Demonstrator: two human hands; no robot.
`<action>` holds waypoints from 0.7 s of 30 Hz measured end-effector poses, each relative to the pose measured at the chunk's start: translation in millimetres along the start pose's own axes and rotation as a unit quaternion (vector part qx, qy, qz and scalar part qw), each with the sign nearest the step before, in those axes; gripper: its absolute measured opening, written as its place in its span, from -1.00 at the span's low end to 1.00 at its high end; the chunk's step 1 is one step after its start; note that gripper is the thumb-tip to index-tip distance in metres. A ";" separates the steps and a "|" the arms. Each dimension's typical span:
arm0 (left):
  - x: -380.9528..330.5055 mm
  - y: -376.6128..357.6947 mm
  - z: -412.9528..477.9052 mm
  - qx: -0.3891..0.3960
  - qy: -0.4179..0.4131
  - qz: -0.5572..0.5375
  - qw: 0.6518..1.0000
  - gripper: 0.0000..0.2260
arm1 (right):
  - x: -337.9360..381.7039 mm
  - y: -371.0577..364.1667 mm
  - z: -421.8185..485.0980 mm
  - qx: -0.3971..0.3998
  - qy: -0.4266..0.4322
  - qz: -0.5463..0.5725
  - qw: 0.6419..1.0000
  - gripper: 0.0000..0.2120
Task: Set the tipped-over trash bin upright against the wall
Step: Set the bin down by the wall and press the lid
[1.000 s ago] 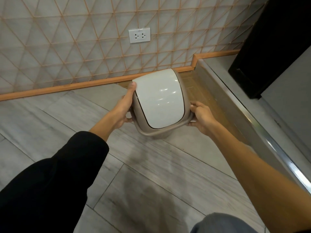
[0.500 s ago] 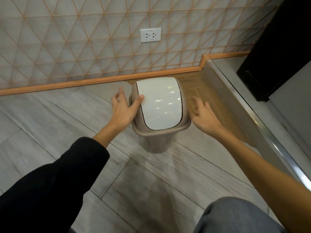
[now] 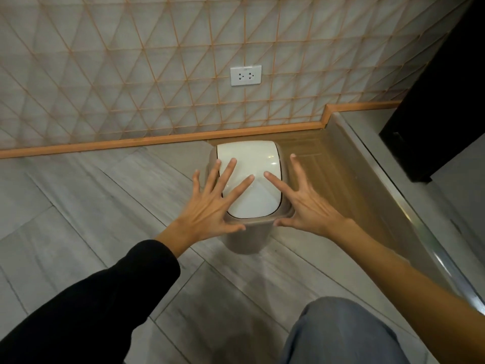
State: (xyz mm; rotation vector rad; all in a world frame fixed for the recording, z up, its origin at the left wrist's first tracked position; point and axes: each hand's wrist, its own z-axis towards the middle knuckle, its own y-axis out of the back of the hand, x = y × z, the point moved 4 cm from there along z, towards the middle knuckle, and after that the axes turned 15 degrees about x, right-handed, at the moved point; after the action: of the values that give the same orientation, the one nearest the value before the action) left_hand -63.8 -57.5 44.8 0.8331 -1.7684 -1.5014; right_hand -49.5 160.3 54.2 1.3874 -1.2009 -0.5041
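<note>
The bin is standing upright on the grey floor tiles, its back edge sitting close to the orange skirting at the foot of the wall; whether it is touching the skirting cannot be told. Its body is showing as taupe plastic, tapering toward the base, with a wider taupe collar running round the top. A glossy white swing lid is filling that collar, lying closed and catching small glints of light. The bin is sitting just beside a brownish floor strip on its right.
</note>
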 end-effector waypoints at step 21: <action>97.8 -9.0 67.9 0.004 0.087 -0.047 0.995 0.00 | -22.2 36.1 145.4 0.031 0.088 0.130 0.987 0.18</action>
State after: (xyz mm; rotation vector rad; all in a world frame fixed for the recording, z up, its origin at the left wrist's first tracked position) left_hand -175.1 -99.8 35.9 1.0315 -1.6280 -1.4343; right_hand -194.8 118.7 45.6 1.2747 -1.2371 -0.1601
